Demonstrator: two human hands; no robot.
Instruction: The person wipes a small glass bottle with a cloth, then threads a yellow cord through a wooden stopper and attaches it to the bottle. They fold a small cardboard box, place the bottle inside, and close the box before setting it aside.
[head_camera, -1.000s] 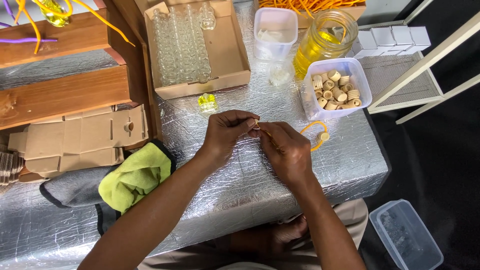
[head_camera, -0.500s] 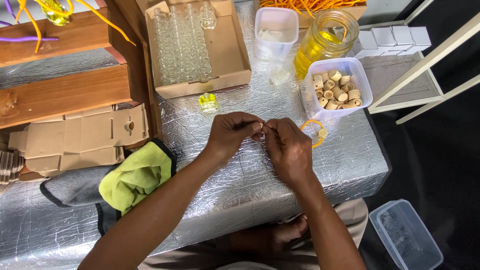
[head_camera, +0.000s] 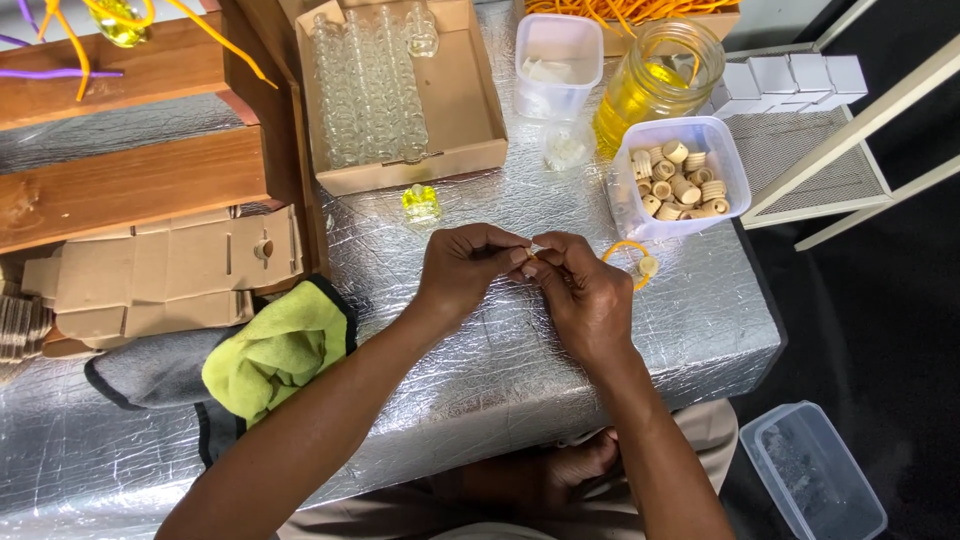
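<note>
A tiny pale piece (head_camera: 533, 251) is pinched between the fingertips of both hands, held just above the foil-covered tabletop (head_camera: 500, 370); it is too small to tell what it is. The left hand (head_camera: 462, 270) closes on it from one side with thumb and forefinger, and the right hand (head_camera: 580, 290) meets it from the other, fingers curled tight, the two hands touching at the tips.

Just beyond the right hand lies an orange cord loop (head_camera: 622, 252) with a cork (head_camera: 647, 266) at its end. Beyond that loop stands a clear tub of corks (head_camera: 678, 180), and behind the tub a glass jar of yellow liquid (head_camera: 652, 85). Beyond the left hand sits a small bottle of yellow liquid (head_camera: 421, 203) (upright, on its own), with a cardboard tray of empty glass bottles (head_camera: 400, 95) behind it. Off to the left hand's outer side, a yellow-green cloth (head_camera: 275, 355) lies over a grey one.
</note>
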